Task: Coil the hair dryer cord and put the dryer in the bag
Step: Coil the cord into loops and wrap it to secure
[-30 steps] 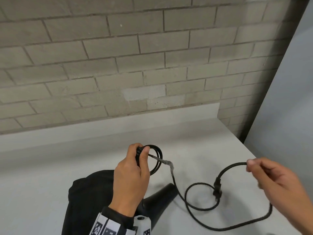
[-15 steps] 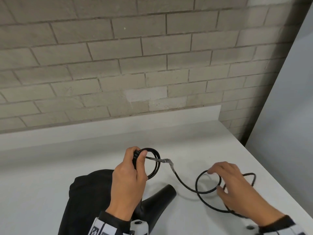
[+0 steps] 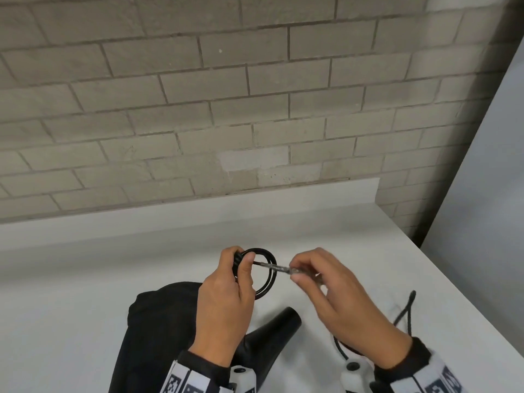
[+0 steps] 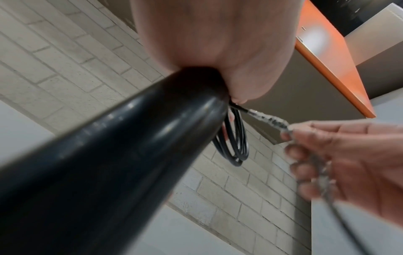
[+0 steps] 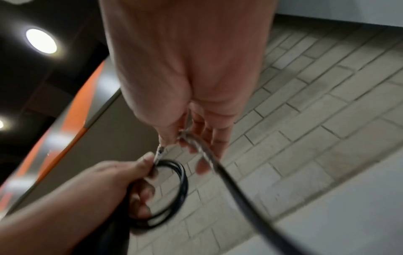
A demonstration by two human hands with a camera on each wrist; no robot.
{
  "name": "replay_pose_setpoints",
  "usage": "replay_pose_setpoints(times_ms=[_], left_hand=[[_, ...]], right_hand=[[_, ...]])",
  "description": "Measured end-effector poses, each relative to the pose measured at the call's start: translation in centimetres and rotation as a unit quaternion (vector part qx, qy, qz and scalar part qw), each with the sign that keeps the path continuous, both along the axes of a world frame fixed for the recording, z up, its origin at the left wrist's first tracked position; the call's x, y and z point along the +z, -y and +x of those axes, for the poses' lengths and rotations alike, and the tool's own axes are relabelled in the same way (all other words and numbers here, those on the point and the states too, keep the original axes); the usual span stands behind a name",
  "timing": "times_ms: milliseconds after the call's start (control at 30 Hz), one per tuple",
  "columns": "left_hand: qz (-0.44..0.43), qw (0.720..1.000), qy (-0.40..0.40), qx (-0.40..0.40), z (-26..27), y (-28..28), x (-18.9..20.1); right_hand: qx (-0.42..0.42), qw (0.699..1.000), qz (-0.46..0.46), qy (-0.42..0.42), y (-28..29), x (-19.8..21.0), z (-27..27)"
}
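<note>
Head view, lower middle: left hand [image 3: 226,302] pinches the coiled cord [image 3: 265,275], and the right hand [image 3: 340,296] pinches the loose run beside it. The dryer [image 3: 272,336] lies on the black bag [image 3: 158,336].

Left wrist: dryer fills the lower left.

Right wrist: cord trails to the lower right.

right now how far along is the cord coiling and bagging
Done: a couple of loops of cord sit coiled in the left hand. In hand: the right hand pinches the next stretch beside the coil, with loose cord trailing behind it on the counter. Left: wind the rest, then put the dryer into the black bag, beside which it now shows.
</note>
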State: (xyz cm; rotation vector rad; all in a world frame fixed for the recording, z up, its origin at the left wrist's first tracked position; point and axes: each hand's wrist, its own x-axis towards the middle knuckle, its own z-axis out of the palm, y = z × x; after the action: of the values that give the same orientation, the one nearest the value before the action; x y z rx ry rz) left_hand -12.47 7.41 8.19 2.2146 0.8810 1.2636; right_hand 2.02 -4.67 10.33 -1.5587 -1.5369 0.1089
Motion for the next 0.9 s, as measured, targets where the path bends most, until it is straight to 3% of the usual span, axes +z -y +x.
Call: replay_pose_setpoints(times_ms=[233,533,733,900], left_hand=[[0.046,0.999,-0.013,-0.015,-0.4,0.0,-0.2],[0.117,0.992,0.005,-0.044,-0.3,1.0,0.7],[0.136,0.988,0.022,-0.065,-0.3,1.6,0.4],[0.128,0.989,0.033,-0.071,-0.4,1.9,0.1]], right_hand=[[0.018,0.997,0.063,0.03,-1.5,5.0,-0.1],[0.082,0.996,0.032,-0.005,-4.4,6.8,-1.1],[0.068,0.981,-0.05,-0.176,-5.7,5.1,-0.3],[0.109,0.956,-0.11,-0.249,-4.9,2.7,0.1]])
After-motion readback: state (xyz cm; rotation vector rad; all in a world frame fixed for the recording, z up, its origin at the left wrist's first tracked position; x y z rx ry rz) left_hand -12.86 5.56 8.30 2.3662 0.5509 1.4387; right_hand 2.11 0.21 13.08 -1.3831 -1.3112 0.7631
